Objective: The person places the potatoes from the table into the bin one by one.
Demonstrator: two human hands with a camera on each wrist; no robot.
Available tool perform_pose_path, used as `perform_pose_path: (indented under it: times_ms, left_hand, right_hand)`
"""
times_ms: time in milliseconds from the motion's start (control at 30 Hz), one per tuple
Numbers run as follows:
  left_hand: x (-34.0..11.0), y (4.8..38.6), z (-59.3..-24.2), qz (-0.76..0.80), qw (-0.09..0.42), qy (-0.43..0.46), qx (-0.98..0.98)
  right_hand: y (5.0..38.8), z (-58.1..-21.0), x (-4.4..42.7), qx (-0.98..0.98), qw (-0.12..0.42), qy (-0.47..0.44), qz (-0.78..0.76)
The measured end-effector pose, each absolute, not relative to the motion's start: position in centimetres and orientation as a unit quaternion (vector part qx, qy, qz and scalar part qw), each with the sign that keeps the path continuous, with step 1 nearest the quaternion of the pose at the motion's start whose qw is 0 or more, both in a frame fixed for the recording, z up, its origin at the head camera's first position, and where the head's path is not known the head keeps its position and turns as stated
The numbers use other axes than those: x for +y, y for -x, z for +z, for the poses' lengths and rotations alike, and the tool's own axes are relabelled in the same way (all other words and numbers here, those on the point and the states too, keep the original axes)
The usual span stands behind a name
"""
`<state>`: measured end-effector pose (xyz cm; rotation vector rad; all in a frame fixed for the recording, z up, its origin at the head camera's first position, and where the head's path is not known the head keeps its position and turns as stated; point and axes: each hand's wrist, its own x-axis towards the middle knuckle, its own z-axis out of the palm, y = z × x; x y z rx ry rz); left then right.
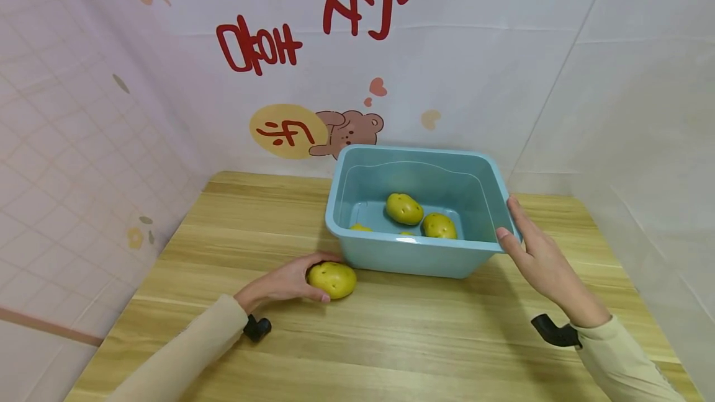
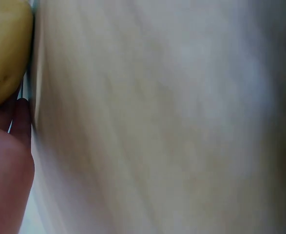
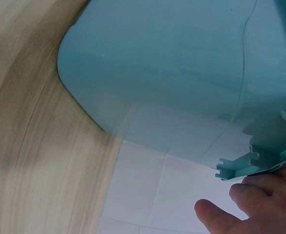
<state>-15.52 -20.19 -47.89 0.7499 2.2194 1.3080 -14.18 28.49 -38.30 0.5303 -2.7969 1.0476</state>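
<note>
My left hand [image 1: 286, 280] curls its fingers and thumb around a yellow-green potato [image 1: 333, 280] on the table, just left of the bin's front corner. The left wrist view catches part of this potato [image 2: 6, 53] at its left edge. A light blue plastic bin [image 1: 408, 257] stands toward the back. Two potatoes show plainly inside it, one near the middle [image 1: 404, 209] and one to its right [image 1: 439, 226]; yellow bits peek over the front rim, mostly hidden. On the bin's right rim my right hand [image 1: 539, 259] grips, thumb at the front corner. The right wrist view shows the bin's outer wall [image 3: 162, 73].
The wood-grain table [image 1: 391, 340] runs up to a white back wall covering [image 1: 475, 67] with red characters and a cartoon bear. Similar coverings rise at the left and right sides. A black wrist mount [image 1: 257, 329] sits at the left cuff, another [image 1: 555, 330] at the right.
</note>
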Motion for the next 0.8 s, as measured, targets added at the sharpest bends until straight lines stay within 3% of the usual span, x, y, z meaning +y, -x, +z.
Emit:
perform_pose_path:
  times_ms: [233, 800]
  left_hand:
    - [-20.4, 15.95, -48.15, 0.524, 0.261, -0.251, 0.771]
    - [-20.33, 15.73, -48.51, 0.523, 0.267, -0.254, 0.768]
  right_hand:
    - [14.23, -38.21, 28.54, -0.92, 0.053, -0.173, 0.348]
    - [14.2, -38.33, 28.33, -0.921, 0.057, -0.167, 0.348]
